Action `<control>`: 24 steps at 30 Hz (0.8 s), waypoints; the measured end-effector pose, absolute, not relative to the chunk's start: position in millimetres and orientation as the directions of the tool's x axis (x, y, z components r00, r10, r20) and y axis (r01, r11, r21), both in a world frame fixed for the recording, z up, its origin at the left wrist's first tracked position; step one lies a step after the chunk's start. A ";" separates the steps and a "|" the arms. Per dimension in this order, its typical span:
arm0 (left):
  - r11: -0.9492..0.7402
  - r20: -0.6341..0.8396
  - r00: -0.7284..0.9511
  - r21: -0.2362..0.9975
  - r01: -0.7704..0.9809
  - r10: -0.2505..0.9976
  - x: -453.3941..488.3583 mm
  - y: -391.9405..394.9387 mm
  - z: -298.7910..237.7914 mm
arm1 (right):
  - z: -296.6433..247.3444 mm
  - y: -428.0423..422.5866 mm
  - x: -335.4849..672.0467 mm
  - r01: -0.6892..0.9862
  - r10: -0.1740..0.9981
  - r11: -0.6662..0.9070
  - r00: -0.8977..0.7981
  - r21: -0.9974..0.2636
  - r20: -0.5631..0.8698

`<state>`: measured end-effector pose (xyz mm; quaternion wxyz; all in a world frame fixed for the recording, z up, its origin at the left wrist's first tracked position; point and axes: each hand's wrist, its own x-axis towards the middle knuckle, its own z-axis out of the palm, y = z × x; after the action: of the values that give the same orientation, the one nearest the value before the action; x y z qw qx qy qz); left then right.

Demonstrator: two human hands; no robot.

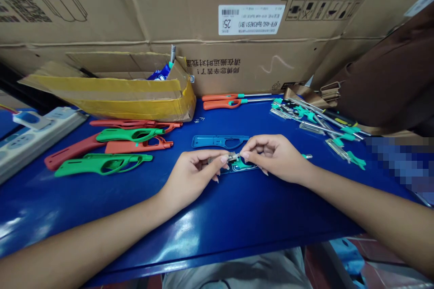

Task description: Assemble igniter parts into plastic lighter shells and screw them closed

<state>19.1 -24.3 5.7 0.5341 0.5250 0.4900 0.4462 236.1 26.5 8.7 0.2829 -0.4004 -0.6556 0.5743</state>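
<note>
Between thumb and fingers, my left hand (190, 175) pinches a small clear plastic lighter fuel tank (233, 157) with a metallic-looking end. My right hand (280, 158) is closed in a pinch at the right end of that tank; what its fingertips grip is too small to make out. Just below the fingers lies a teal lighter trigger part (241, 164) with a thin white wire, seemingly in a dark blue shell half that the hands mostly cover. Behind the hands rests a blue lighter shell half (203, 141) on the blue table (203, 235).
Green lighter shells (81, 165) and red shells (69, 151) lie at left beside a power strip (32, 133). Behind them stands a taped carton (135, 95). Two orange lighters (220, 104) lie at the back. Teal-and-metal lighter innards (315, 119) are heaped at right.
</note>
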 end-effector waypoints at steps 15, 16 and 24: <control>0.049 -0.055 0.126 0.997 0.054 0.991 18.6 -24.3 6.3 | 10.7 21.9 230.2 0.184 0.869 -0.001 -0.487 -0.983 -0.092; 0.051 -0.058 0.125 0.997 0.054 0.990 18.5 -24.1 6.9 | 10.2 21.5 229.9 0.179 0.872 0.008 -0.483 -0.984 -0.080; 0.054 -0.067 0.130 0.993 0.102 0.989 17.3 -24.5 8.1 | 13.5 24.3 234.3 0.232 0.881 0.128 -0.474 -0.964 0.003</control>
<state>17.3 -24.5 8.1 0.5223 0.5407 0.5043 0.4249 234.3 24.3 13.5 0.3121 -0.4072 -0.6832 0.5197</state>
